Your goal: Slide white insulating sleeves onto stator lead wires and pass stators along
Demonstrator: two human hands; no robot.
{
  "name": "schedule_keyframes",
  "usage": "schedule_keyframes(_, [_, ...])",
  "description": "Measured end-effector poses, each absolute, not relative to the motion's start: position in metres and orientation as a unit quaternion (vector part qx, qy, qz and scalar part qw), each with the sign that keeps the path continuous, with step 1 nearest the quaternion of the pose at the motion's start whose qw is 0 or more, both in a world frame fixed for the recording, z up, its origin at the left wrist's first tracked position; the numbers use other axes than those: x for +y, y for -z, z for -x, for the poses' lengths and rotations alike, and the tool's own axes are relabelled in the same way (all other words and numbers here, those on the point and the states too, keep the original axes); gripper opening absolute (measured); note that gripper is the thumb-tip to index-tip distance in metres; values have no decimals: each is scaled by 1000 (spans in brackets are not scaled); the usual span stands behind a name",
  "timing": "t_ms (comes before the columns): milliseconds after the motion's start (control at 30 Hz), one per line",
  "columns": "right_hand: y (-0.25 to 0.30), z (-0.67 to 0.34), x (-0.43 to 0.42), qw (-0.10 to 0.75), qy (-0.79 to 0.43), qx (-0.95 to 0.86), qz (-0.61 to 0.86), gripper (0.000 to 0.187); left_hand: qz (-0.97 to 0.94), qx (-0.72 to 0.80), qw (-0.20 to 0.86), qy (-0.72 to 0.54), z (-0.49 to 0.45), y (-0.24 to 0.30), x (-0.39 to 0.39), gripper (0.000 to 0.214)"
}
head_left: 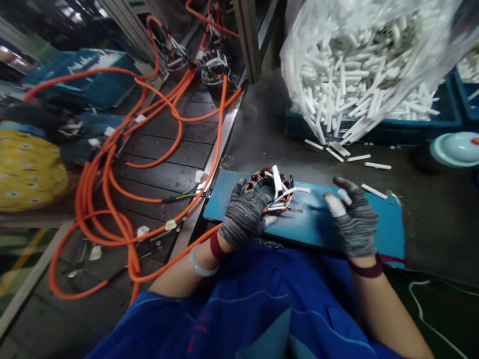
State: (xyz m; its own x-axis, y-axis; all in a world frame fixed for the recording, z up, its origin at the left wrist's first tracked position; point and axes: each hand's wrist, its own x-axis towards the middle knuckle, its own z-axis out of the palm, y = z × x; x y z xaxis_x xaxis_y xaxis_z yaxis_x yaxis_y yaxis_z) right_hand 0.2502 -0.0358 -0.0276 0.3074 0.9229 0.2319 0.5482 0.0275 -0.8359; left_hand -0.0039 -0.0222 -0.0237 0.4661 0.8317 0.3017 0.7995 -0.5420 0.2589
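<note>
A ring-shaped motor stator (pixel 255 181) with orange and black windings lies on a blue board (pixel 316 224) in front of me. White sleeves (pixel 277 180) and loose wire ends stick out of its middle and right side. My left hand (pixel 244 213), in a grey knit glove, grips the stator's near left side and hides part of it. Over the board's right part is my right hand (pixel 354 217), gloved too, with thumb and fingers apart and nothing visible between them. White covers the tips of its thumb and a finger.
Behind the board, a clear plastic bag (pixel 302 61) of white tubes sits in a blue crate (pixel 406 130). Several loose tubes (pixel 377 165) lie nearby. A pale green lidded cup (pixel 458 149) stands right. Orange cables (pixel 85 195) coil over the slatted line at left, near other stators (pixel 215 68).
</note>
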Motion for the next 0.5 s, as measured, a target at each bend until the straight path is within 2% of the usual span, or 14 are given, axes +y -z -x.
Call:
schedule_keyframes(67, [49,-257,-45,399,-185,-600,668,60,-844,489,62,-210,5,19,-12,40])
schedule_keyframes(167, [80,-263,-55,365,-98,-663,647,42,-809,516,162,-231,14,0,17,43])
schedule_keyframes(267, [97,-263,-58,349,-13,-702,621,36,-747,559,251,-257,28,-22,55,36])
schedule_keyframes(333, [100,-260,-58,340,30,-710,616,33,-729,593,220,-259,33,-28,80,41])
schedule_keyframes(400, [99,-257,-58,338,43,-713,612,32,-736,616,137,-246,31,-21,103,51])
schedule_keyframes(500, [95,-255,-59,345,45,-714,608,31,-749,617,53,-235,21,-1,128,50])
